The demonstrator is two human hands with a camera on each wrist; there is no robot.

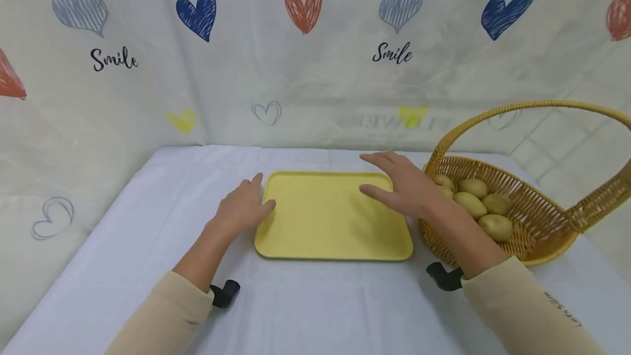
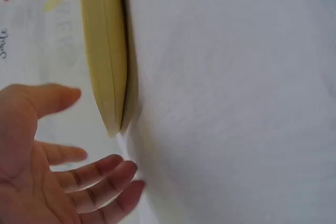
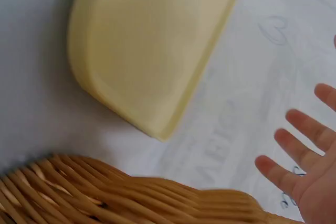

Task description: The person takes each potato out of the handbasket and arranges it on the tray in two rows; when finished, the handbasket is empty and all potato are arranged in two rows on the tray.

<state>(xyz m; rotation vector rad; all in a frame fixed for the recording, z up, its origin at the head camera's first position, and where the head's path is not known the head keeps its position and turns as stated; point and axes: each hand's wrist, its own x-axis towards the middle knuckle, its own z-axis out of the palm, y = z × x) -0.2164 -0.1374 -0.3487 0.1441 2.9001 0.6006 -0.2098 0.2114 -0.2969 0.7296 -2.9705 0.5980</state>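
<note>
A yellow rectangular tray (image 1: 335,218) lies flat on the white cloth in the head view. My left hand (image 1: 242,206) is at the tray's left edge, thumb over the rim and fingers spread; the left wrist view shows this hand (image 2: 68,177) holding nothing beside the tray's end (image 2: 107,51). Over the tray's right part hovers my right hand (image 1: 401,185), fingers extended and apart. In the right wrist view, that hand (image 3: 310,156) holds nothing, with the tray (image 3: 142,51) and the wicker basket's rim (image 3: 157,195) in sight.
Right of the tray stands a wicker basket (image 1: 542,218) with a tall arched handle (image 1: 532,104). Several potatoes (image 1: 470,204) lie in it, partly hidden by my right forearm. Behind the table hangs a white curtain (image 1: 325,70) printed with hearts.
</note>
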